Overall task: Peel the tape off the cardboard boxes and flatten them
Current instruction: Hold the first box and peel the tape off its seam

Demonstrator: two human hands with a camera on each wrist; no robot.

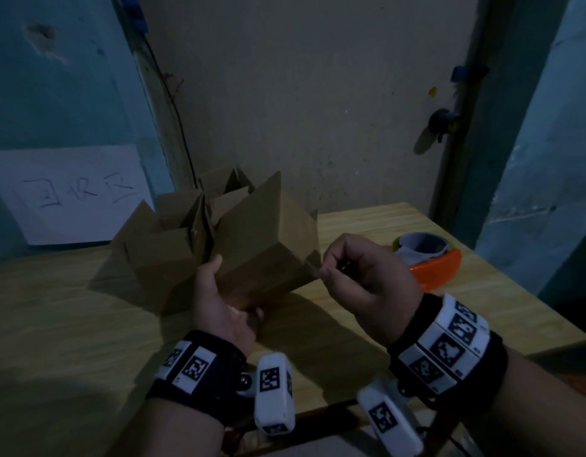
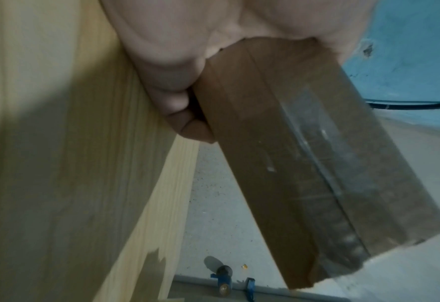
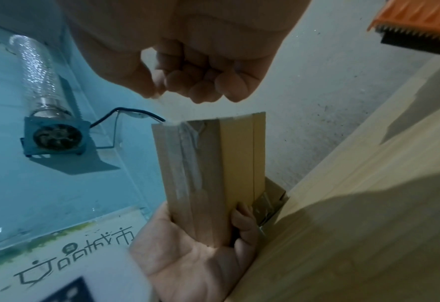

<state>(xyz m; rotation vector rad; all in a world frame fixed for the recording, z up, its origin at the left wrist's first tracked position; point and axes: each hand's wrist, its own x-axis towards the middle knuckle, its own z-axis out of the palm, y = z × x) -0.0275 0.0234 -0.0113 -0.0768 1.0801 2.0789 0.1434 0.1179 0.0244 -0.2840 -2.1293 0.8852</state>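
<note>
A small brown cardboard box (image 1: 268,255) is tilted above the wooden table, its open flaps pointing away from me. My left hand (image 1: 219,301) grips its near end, thumb on one side and fingers curled round the other (image 2: 180,106). Clear tape (image 3: 187,155) runs along the box's closed seam (image 2: 324,167). My right hand (image 1: 357,272) is at the box's right corner, thumb and forefinger pinching a thin lifted end of the tape (image 3: 159,96). The other fingers (image 3: 213,85) are curled into the palm.
Several other open cardboard boxes (image 1: 173,232) stand behind and to the left on the table (image 1: 54,324). An orange tape dispenser (image 1: 430,258) with a tape roll lies to the right. A white handwritten sign (image 1: 70,192) leans on the blue wall.
</note>
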